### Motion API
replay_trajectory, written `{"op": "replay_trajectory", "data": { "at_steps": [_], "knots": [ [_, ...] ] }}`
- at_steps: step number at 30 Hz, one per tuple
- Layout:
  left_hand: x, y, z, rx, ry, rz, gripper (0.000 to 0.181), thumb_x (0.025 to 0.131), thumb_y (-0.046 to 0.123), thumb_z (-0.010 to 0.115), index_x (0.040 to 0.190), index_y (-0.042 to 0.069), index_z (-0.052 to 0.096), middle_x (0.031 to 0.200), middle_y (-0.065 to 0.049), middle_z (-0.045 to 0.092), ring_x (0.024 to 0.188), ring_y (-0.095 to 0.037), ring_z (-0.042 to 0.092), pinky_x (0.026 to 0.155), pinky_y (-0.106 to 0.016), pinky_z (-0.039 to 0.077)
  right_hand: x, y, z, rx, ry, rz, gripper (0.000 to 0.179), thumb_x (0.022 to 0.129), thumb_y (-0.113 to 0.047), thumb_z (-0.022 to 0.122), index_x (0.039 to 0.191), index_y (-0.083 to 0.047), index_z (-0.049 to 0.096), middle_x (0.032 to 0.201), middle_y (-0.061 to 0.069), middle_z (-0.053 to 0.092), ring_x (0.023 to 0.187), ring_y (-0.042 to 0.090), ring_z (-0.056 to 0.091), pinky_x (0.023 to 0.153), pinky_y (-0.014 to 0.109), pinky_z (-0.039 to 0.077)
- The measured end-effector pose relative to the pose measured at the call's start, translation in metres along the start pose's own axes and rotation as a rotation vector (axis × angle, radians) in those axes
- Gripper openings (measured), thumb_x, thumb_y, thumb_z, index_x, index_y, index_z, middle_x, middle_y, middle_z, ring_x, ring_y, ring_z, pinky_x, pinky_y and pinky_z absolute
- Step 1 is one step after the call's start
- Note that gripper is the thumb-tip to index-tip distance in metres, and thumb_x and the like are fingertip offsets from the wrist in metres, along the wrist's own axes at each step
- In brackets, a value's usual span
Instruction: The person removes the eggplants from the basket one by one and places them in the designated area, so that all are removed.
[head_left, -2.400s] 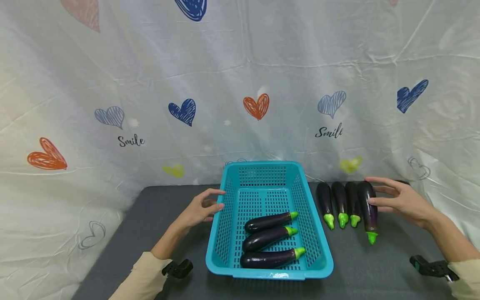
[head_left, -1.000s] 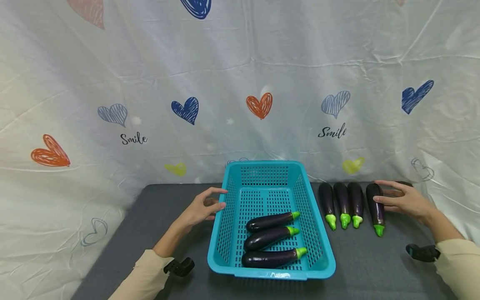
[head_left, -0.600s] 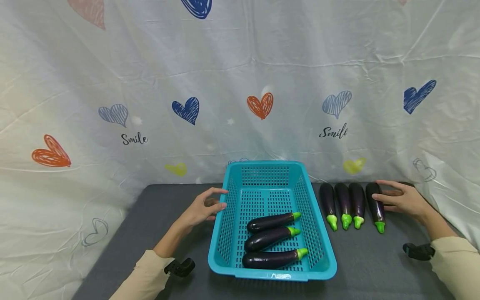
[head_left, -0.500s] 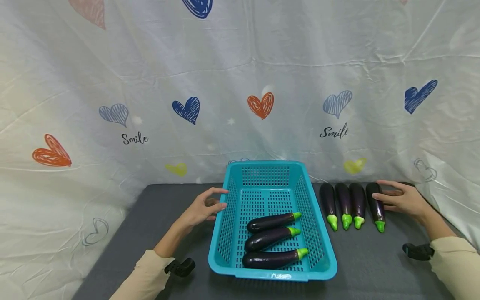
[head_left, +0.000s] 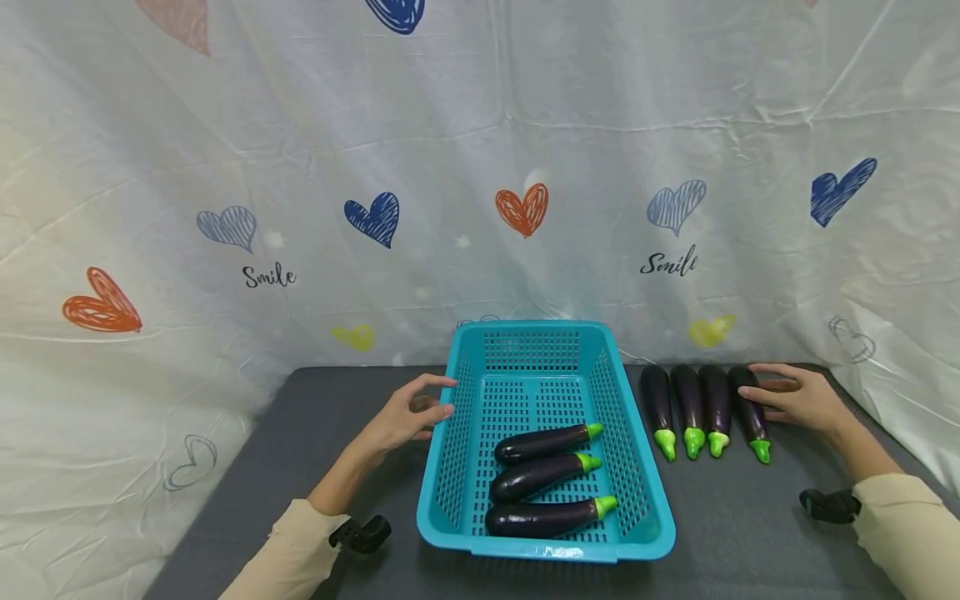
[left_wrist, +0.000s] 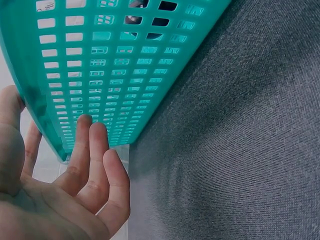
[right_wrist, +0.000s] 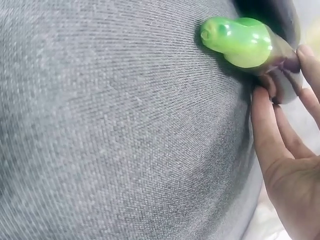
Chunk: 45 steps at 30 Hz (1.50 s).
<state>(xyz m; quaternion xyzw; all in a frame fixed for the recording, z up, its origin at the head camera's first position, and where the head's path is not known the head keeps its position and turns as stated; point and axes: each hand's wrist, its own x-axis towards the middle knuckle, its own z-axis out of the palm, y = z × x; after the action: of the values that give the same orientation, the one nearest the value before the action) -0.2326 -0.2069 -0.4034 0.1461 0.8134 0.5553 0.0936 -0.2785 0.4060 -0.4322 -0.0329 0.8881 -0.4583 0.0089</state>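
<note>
In the head view, my right hand (head_left: 798, 396) holds the rightmost eggplant (head_left: 750, 417) of a row on the table, its thumb on the near side and index finger at the far end. The right wrist view shows that eggplant's green stem end (right_wrist: 245, 42) on the cloth, with fingertips along its side. Three more eggplants, one of them the neighbouring eggplant (head_left: 716, 408), lie parallel to its left. My left hand (head_left: 401, 417) holds the left rim of a blue plastic basket (head_left: 431, 492). In the left wrist view, several fingers lie against the basket's perforated outer wall (left_wrist: 100, 82).
Inside the basket, three eggplants (head_left: 540, 479) lie crosswise in the near half, stems to the right. Dark grey cloth (head_left: 750, 533) covers the table. A white curtain (head_left: 450, 125) printed with hearts hangs right behind its far edge.
My right hand has shifted the rightmost eggplant away from me and leftward, closing the gap to its neighbour in the row. My left hand has stayed at the basket's rim.
</note>
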Motion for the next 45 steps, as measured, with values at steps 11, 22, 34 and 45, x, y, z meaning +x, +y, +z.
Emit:
{"op": "replay_trajectory", "data": {
  "at_steps": [11, 22, 34, 45],
  "knots": [
    [0.000, -0.001, 0.001, 0.002, -0.007, 0.006, 0.049, 0.100, 0.032, 0.069, 0.146, 0.021, 0.053, 0.125, -0.012, 0.064, 0.115, -0.029, 0.061, 0.090, -0.053, 0.053, -0.009, -0.003, -0.008, -0.057, 0.056, -0.059, 0.073, 0.102, -0.034, 0.067, 0.146, 0.016, 0.037, 0.135, 0.048, 0.041, 0.086, -0.001, 0.062, 0.071, 0.037, 0.060],
    [0.000, 0.000, 0.001, 0.001, 0.008, -0.001, 0.049, 0.100, 0.033, 0.070, 0.145, 0.022, 0.054, 0.126, -0.012, 0.063, 0.115, -0.030, 0.061, 0.091, -0.055, 0.052, -0.009, -0.022, -0.015, -0.100, 0.204, -0.156, 0.063, 0.101, -0.033, 0.068, 0.141, 0.012, 0.048, 0.131, 0.042, 0.051, 0.081, -0.008, 0.061, 0.064, 0.024, 0.056],
    [0.000, 0.001, 0.002, 0.001, 0.023, -0.006, 0.049, 0.099, 0.032, 0.070, 0.144, 0.023, 0.054, 0.129, -0.013, 0.062, 0.117, -0.031, 0.060, 0.091, -0.055, 0.052, -0.005, -0.061, 0.006, 0.046, 0.219, -0.252, 0.054, 0.100, -0.028, 0.069, 0.140, 0.005, 0.053, 0.126, 0.012, 0.057, 0.094, -0.011, 0.059, 0.073, 0.018, 0.055],
    [-0.001, 0.000, 0.002, 0.002, 0.010, 0.011, 0.049, 0.101, 0.031, 0.069, 0.146, 0.019, 0.052, 0.129, -0.015, 0.062, 0.118, -0.032, 0.060, 0.092, -0.056, 0.051, -0.002, -0.091, 0.034, 0.134, 0.158, -0.325, 0.047, 0.101, -0.018, 0.068, 0.138, 0.006, 0.053, 0.128, 0.021, 0.056, 0.096, -0.002, 0.064, 0.076, 0.026, 0.058]
  ]
}}
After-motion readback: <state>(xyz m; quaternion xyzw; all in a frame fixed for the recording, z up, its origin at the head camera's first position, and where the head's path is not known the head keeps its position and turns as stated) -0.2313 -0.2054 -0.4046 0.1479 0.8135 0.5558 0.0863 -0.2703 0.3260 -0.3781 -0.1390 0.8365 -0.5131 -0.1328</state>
